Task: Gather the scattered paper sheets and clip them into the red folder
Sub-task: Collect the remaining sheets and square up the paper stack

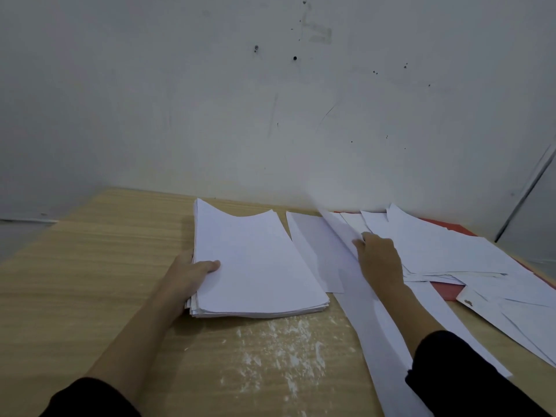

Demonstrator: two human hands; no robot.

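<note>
stack: lay on the desk, left of the loose sheets.
loose sheets: lay at the right, partly on the folder.
folder: lay under them, by the wall.

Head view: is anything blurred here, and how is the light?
In the head view the sheet that the right hand holds is smeared by motion near its top; the stack and table are sharp; the light is dim, without glare.
</note>
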